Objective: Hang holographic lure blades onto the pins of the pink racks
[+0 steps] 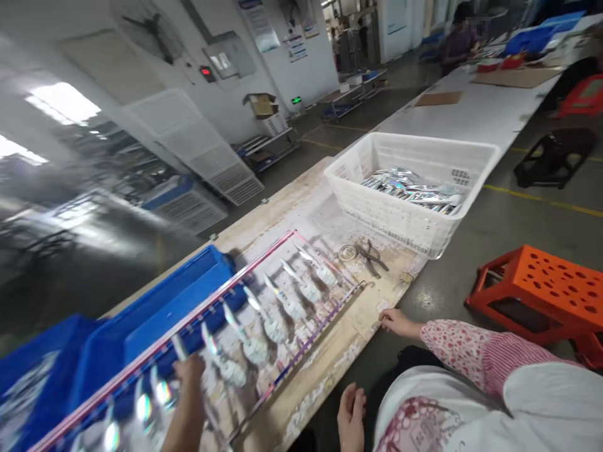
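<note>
Rack (193, 317) of shiny pieces (254, 348) lies on table (353, 326), left of 2 loosely curled, seemingly empty hands; axis near-left to far-right. Right hand (398, 321) nearer than left hand (352, 411).

The white shirt (475, 402) bears a reddish print (417, 428), the red-dotted sleeve (455, 345) pink ribbing (506, 358).
</note>
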Demonstrator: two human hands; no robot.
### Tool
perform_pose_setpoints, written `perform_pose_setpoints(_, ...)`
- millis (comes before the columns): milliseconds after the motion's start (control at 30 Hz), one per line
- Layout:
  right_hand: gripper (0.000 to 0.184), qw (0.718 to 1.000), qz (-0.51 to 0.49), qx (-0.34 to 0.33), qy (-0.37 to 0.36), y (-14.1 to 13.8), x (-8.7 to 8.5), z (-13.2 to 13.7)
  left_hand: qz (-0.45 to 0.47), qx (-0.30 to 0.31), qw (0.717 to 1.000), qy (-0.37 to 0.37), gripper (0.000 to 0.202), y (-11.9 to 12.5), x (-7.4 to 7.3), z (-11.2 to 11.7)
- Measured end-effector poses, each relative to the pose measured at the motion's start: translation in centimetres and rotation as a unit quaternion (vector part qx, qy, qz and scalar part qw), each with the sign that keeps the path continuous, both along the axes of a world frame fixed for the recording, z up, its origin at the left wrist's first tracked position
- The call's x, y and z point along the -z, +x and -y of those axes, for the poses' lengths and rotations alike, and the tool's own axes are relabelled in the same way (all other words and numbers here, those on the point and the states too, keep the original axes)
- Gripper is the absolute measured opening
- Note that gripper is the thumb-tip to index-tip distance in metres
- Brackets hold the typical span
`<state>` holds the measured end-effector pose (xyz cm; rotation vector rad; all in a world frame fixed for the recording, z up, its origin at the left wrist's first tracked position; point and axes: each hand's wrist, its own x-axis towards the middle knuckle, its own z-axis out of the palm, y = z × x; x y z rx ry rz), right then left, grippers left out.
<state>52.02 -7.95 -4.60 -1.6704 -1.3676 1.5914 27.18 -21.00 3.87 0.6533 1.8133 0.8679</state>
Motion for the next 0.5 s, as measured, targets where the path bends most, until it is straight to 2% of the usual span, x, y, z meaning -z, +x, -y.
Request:
perform_pose_setpoints(100,0.018,0.998,-0.036,0.045,-0.028,0.6,0.1,0.3,0.056,-0.057,0.997,0.019,0.056,1.3,3.0,3.4)
perform_pose_setpoints(200,0.022,0.994,-0.054,0.09,-0.043,1.1,-0.9,-0.4,0.064,-0.119,0.99,0.047,0.06,1.7,4.9,6.2)
perform_pose_setpoints(333,0.035,0.986,-0.072,0.148,-0.031,0.3,-2.6,-1.5,0.087,-0.161,0.983,0.035,0.051,3.2,6.6,10.5)
perform_pose_setpoints(500,0.045,0.99,-0.069,0.121,-0.013,-1.3,-3.4,-1.7,0.115,-0.184,0.975,0.052,0.044,5.8,7.9,14.1)
